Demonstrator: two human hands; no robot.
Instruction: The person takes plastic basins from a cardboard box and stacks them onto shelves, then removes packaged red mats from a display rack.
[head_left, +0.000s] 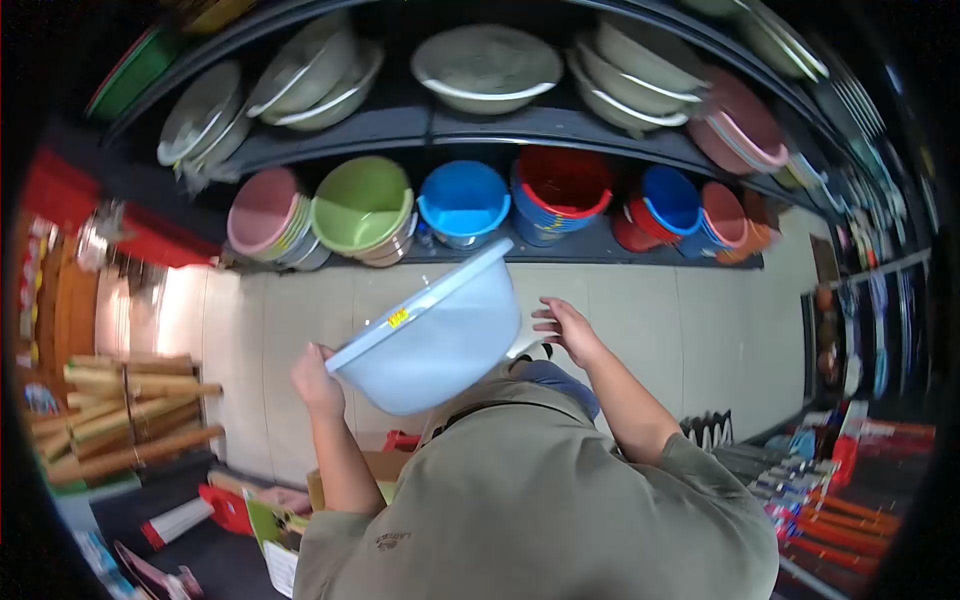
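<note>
A light blue plastic basin [440,345] with a yellow sticker on its rim is tilted on its side in front of my body. My left hand [318,380] grips the left end of its rim, the fingers partly hidden behind it. To the right of the basin, my right hand [566,330] is apart from it, with fingers spread and nothing in them. Beyond the basin, on the low shelf, stand a blue bucket [464,200], a stack with a red bucket [563,185] on top, and a green bucket [362,205].
Pale basins [487,65] fill the upper shelf [380,130]. A pink bucket stack [265,212] stands at the low shelf's left end. Wooden rolling pins [140,410] are piled at left. Orange-handled tools [840,530] lie at lower right. Tiled floor [650,320] lies between.
</note>
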